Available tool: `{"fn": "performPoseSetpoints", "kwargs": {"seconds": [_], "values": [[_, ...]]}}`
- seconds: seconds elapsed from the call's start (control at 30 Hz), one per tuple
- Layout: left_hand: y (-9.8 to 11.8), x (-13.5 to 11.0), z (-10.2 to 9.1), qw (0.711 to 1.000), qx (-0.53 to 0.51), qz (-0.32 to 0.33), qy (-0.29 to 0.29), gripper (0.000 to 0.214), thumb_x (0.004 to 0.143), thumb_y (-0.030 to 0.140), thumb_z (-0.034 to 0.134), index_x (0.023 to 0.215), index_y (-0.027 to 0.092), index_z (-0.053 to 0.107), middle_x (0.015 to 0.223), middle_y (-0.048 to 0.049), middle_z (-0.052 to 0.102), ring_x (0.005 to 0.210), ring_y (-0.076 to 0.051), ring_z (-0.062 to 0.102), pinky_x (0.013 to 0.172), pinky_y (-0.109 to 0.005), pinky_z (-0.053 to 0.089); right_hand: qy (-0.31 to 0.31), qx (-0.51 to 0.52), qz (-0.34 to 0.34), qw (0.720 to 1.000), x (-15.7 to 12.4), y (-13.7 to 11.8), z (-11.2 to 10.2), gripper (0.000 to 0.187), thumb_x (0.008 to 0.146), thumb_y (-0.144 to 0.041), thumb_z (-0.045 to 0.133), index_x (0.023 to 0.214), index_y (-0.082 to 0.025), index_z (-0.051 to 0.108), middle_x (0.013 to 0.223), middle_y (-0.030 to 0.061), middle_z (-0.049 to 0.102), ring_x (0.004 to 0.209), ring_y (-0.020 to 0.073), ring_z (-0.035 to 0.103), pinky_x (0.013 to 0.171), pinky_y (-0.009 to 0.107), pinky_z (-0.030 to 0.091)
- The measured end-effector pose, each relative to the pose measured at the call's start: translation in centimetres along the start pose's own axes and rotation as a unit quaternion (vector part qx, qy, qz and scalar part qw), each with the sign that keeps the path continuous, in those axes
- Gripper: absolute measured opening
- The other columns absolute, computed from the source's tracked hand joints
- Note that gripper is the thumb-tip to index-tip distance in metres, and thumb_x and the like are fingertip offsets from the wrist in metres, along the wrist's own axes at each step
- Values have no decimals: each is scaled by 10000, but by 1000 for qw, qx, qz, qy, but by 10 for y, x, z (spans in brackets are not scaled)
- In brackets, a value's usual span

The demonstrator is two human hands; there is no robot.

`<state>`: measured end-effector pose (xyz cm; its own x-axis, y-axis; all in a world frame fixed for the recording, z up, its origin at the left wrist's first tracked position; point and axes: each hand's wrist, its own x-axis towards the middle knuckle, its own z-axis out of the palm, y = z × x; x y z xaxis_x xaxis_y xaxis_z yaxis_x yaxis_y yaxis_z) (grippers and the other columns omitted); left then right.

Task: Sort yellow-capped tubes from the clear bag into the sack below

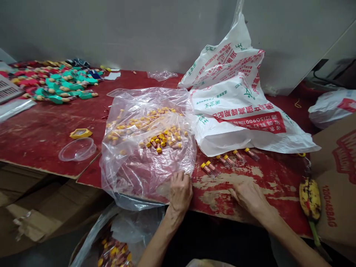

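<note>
My left hand (180,191) is closed at the near right edge of a clear plastic bag (133,172), its curled fingers on the film. Inside the bag lie many small tubes with yellow caps (158,142), some showing reddish contents. To the right, my right hand (249,198) hovers low over or rests on the worn table, fingers curled and pressed together; whatever they may hold is hidden. Several clear tubes with yellow caps and reddish grains (210,168) lie in a loose row beyond both hands, along the edge of a white printed sack (239,111).
More capped tubes (115,254) fill a lined container below the table edge. Left are a clear lid (78,149), a yellow piece (80,133) and piled colourful figures (61,83). A banana (310,198) and cardboard box (339,185) stand right. The red table (41,126) meets a wall.
</note>
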<state>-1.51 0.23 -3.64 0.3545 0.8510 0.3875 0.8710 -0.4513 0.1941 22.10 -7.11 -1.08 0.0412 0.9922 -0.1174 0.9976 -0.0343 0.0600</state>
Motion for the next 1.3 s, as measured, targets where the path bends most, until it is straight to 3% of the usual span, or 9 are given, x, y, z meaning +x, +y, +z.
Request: {"fn": "performPoseSetpoints", "kwargs": {"seconds": [0.2,0.4,0.53,0.63,0.73,0.8,0.9,1.1,1.3], "values": [[4,2,24,998,-57,12,20,270,861,66,416,906,192,650,958,-95,643,871,-239,560,772,-376,470,-29,29,22,999,-1,-6,0,214,851,-202,507,664,-200,611,630,72,665,560,183,623,499,259,311],[-4,2,28,994,-103,-6,44,284,875,73,397,944,173,654,954,-106,652,871,-235,578,787,-375,489,-52,-1,20,998,1,-2,-6,256,894,-203,436,752,-181,648,732,93,699,635,207,647,519,281,324],[-6,2,28,979,-186,-41,72,281,895,113,395,996,202,642,943,-86,660,869,-222,598,794,-375,505,34,112,-49,992,0,-17,-2,295,941,-248,390,733,-201,593,685,33,647,622,169,611,571,274,387],[-7,1,27,960,-253,-73,94,279,930,180,386,1078,207,621,951,-75,655,886,-208,614,808,-363,516,130,209,-94,965,7,-59,8,247,958,-222,352,901,-206,592,848,43,637,748,165,612,654,266,453],[-8,0,22,953,-275,-68,105,292,938,224,399,1142,201,607,1042,-85,650,964,-207,612,859,-374,512,224,197,-93,950,19,-105,21,236,926,-171,370,1038,-177,577,957,102,615,827,214,592,697,324,487],[-8,-1,19,958,-266,-33,97,287,935,248,414,1125,202,624,1083,-90,648,1010,-216,597,893,-385,498,264,198,-108,938,27,-119,25,256,895,-137,390,1077,-163,569,994,119,610,878,232,576,763,361,491],[-7,-1,16,970,-229,18,80,276,936,259,408,1018,204,665,1061,-90,655,1008,-226,586,893,-393,486,295,225,-105,923,35,-110,21,291,876,-126,414,1131,-156,551,1070,120,591,976,234,542,848,369,466],[4,0,15,987,-120,98,40,204,861,304,560,988,180,660,1115,-126,644,1058,-307,559,885,-452,458,216,95,-2,972,55,-78,10,160,863,-147,505,994,-165,594,965,118,591,876,267,515,779,415,429],[0,-2,21,982,-91,122,107,235,881,132,465,1050,166,624,1042,-111,670,993,-244,592,864,-377,454,191,145,-10,971,41,-71,3,151,875,-157,509,1006,-177,582,1048,112,616,924,235,546,819,351,403]]}}
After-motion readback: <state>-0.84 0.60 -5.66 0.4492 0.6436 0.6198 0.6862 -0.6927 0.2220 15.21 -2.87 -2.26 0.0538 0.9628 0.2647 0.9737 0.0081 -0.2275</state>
